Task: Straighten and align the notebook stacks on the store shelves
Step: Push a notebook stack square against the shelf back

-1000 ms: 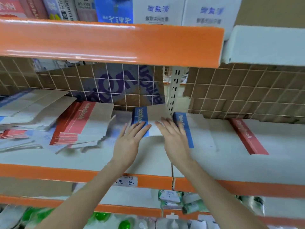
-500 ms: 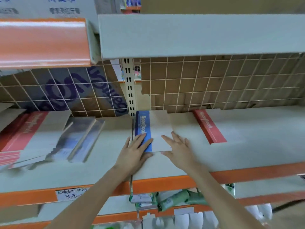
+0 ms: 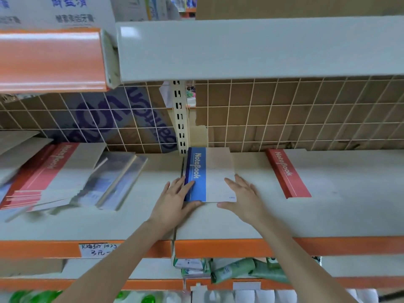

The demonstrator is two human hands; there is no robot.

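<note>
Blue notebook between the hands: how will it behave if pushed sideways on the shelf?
The blue notebook lies flat and looks thin, so it should slide, not tip. The painted shelf looks smooth, so probably little drag. Both the left hand and right hand bracket it, likely limiting twist.

Orange-edged shelves [image 3: 218, 248], wire grid back [image 3: 284, 114]

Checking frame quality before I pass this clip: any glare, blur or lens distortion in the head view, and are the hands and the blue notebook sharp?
Head view: glare streaks the glossy orange shelf edge at upper left; wide-angle bending curves the wire grid; the fanned red notebooks at left are smeared. The left hand, right hand and blue notebook read sharply, its lettering legible.
</note>
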